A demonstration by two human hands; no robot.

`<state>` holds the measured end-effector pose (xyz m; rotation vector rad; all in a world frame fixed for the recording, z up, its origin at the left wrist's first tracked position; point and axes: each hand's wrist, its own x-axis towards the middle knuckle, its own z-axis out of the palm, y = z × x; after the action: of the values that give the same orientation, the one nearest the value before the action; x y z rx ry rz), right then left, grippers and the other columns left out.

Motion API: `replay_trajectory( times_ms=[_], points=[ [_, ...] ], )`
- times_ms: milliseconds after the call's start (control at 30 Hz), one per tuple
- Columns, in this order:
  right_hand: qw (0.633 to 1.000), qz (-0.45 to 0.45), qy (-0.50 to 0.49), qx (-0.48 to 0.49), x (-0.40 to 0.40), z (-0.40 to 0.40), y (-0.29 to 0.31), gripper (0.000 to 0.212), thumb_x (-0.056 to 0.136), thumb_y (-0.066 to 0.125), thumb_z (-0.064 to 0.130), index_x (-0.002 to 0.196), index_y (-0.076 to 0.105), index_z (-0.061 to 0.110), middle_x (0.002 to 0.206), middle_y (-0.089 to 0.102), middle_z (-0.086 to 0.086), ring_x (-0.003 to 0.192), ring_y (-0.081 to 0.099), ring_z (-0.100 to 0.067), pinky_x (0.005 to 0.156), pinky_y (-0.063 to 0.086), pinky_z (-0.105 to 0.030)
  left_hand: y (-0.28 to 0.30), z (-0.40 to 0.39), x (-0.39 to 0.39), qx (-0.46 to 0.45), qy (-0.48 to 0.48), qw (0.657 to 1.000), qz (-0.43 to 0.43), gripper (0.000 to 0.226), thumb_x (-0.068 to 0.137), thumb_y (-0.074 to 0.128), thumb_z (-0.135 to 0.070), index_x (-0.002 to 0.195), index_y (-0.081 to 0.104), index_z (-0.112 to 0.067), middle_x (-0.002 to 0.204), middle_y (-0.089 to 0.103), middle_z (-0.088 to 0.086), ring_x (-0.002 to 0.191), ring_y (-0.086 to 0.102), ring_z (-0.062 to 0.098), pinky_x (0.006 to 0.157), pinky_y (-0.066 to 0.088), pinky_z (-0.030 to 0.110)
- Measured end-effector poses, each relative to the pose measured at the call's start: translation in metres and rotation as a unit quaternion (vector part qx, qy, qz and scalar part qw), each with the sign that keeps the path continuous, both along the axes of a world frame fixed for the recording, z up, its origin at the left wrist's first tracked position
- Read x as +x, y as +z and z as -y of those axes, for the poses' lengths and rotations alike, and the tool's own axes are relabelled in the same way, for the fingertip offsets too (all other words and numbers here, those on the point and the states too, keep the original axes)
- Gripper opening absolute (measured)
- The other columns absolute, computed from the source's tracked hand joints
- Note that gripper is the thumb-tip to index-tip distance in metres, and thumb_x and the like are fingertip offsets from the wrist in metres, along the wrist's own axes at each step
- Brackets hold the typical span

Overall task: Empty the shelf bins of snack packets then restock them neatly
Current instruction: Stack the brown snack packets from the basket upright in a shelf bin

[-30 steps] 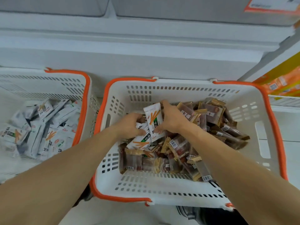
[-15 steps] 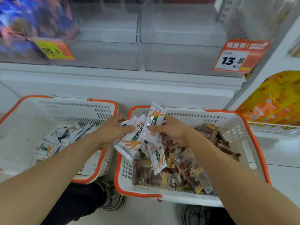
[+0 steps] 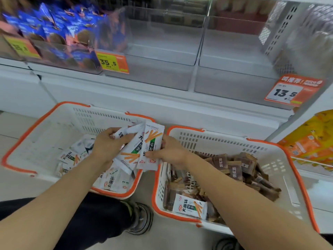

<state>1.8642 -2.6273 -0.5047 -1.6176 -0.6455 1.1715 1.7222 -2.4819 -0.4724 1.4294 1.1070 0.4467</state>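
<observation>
Both hands hold a bunch of white snack packets (image 3: 142, 148) with orange sticks printed on them, above the gap between two baskets. My left hand (image 3: 106, 145) grips the bunch from the left and my right hand (image 3: 167, 150) pinches it from the right. The left basket (image 3: 23, 134) holds more white packets (image 3: 111, 183). Brown packets (image 3: 236, 170) fill the right basket (image 3: 295, 170), with one white packet (image 3: 191, 208) lying at its near left corner. Above, two clear shelf bins (image 3: 162, 51) (image 3: 234, 56) are bare inside.
A clear bin of blue packets (image 3: 59, 33) stands at the upper left. Orange price tags (image 3: 112, 63) (image 3: 293, 91) hang on the bins' fronts. Yellow and orange bags (image 3: 313, 139) fill a lower shelf at the right. My knee and shoe (image 3: 140, 219) are between the baskets.
Both hands lifted the white packets out of the right basket and carried them left, toward the left basket. The view tilted up to show the shelf bins.
</observation>
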Motion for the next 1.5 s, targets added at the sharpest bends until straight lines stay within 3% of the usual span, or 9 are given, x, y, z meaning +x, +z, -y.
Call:
replay_trajectory(
  times_ms=[100,233,467,633,800,1033,1233,1400,1500],
  points=[
    [0.994,0.076,-0.076,0.013,-0.025,-0.04,0.004,0.045,0.079,0.086,0.02,0.116,0.062,0.017,0.119,0.072,-0.005,0.106,0.07,-0.019,0.095,0.057,-0.042,-0.003,-0.025,-0.017,0.045,0.082,0.996,-0.001,0.042,0.083,0.081,-0.022,0.12,0.065,-0.009,0.108,0.071,0.007,0.091,0.069,0.023,0.079,0.058,0.037],
    [0.995,0.094,-0.011,-0.023,-0.046,-0.072,0.006,0.084,0.077,0.077,0.057,0.145,0.043,0.023,0.132,0.06,-0.002,0.116,0.063,-0.023,0.096,0.056,-0.048,-0.016,-0.049,-0.036,0.059,0.048,0.996,-0.055,0.05,0.088,0.076,-0.021,0.133,0.058,-0.015,0.13,0.059,0.01,0.113,0.061,0.03,0.097,0.053,0.049],
    [0.953,0.286,0.048,-0.091,0.012,-0.002,-0.02,0.021,0.094,0.069,0.029,0.112,0.066,0.02,0.106,0.066,0.007,0.092,0.061,-0.006,0.089,0.051,-0.026,-0.038,-0.03,-0.035,0.141,-0.12,0.968,-0.171,0.033,0.092,0.071,-0.024,0.123,0.064,-0.016,0.122,0.063,0.003,0.105,0.057,0.016,0.085,0.044,0.027],
    [0.912,0.277,0.117,-0.278,0.072,0.089,-0.065,0.032,0.082,0.081,0.032,0.109,0.067,0.02,0.101,0.067,0.007,0.094,0.064,-0.012,0.078,0.05,-0.021,-0.035,0.016,-0.011,0.173,-0.22,0.949,-0.143,0.004,0.095,0.065,-0.023,0.098,0.066,-0.024,0.089,0.071,-0.004,0.083,0.068,0.013,0.064,0.051,0.025],
    [0.864,0.223,0.222,-0.394,0.04,0.139,-0.125,0.048,0.072,0.089,0.034,0.112,0.067,0.016,0.103,0.067,0.003,0.095,0.063,-0.017,0.078,0.05,-0.027,-0.053,0.073,0.012,0.162,-0.412,0.883,-0.158,0.002,0.095,0.066,-0.03,0.097,0.066,-0.03,0.093,0.068,-0.012,0.085,0.064,0.004,0.08,0.055,0.026],
    [0.856,0.287,0.24,-0.356,0.032,0.142,-0.155,0.035,0.081,0.081,0.031,0.106,0.067,0.013,0.097,0.068,-0.002,0.085,0.061,-0.023,0.07,0.05,-0.033,-0.078,0.108,0.053,0.272,-0.496,0.783,-0.259,0.009,0.097,0.059,-0.035,0.1,0.063,-0.028,0.098,0.064,-0.014,0.081,0.057,0.002,0.069,0.045,0.022],
    [0.883,0.28,0.129,-0.355,0.098,0.151,-0.141,0.035,0.085,0.077,0.033,0.11,0.067,0.011,0.104,0.072,-0.007,0.088,0.066,-0.024,0.072,0.054,-0.033,-0.119,0.131,0.111,0.231,-0.521,0.786,-0.239,0.006,0.094,0.064,-0.023,0.1,0.064,-0.022,0.093,0.064,-0.009,0.082,0.058,0.004,0.065,0.04,0.008],
    [0.888,0.268,0.082,-0.365,0.13,0.18,-0.132,0.037,0.076,0.086,0.032,0.101,0.067,0.014,0.098,0.073,-0.001,0.08,0.064,-0.019,0.07,0.052,-0.031,-0.184,0.145,0.148,0.158,-0.614,0.691,-0.346,0.052,0.091,0.072,-0.035,0.132,0.057,-0.006,0.128,0.062,0.01,0.113,0.06,0.025,0.094,0.049,0.032],
    [0.903,0.25,0.061,-0.343,0.128,0.187,-0.136,0.033,0.077,0.086,0.031,0.095,0.062,0.018,0.095,0.07,0.001,0.078,0.064,-0.017,0.065,0.05,-0.03,-0.21,0.151,0.156,0.117,-0.657,0.644,-0.374,0.07,0.083,0.079,-0.042,0.137,0.051,-0.009,0.136,0.059,0.007,0.118,0.058,0.027,0.094,0.048,0.032]
  ],
)
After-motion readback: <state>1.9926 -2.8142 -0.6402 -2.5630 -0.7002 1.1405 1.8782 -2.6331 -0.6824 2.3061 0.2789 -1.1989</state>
